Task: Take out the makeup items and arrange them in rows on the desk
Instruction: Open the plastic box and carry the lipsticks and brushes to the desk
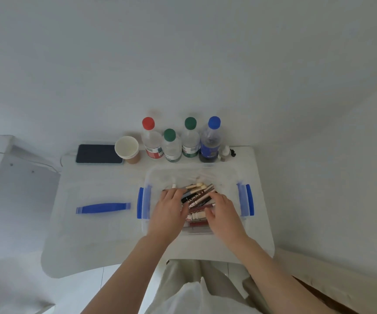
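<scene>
Fingers of the left hand [169,206] and right hand [222,210] curl down onto the heap of slim brown and black makeup pencils and brushes [197,196], seemingly gathering them, inside the clear plastic box with blue clips [242,198] centred on the white desk [92,236].

makeup items [196,198] in box [228,175], bottles [171,146] behind, phone [97,154] far left

Plain white wall [183,53] in soft even light behind a white desk [87,234], pale floor [13,291] below
</scene>
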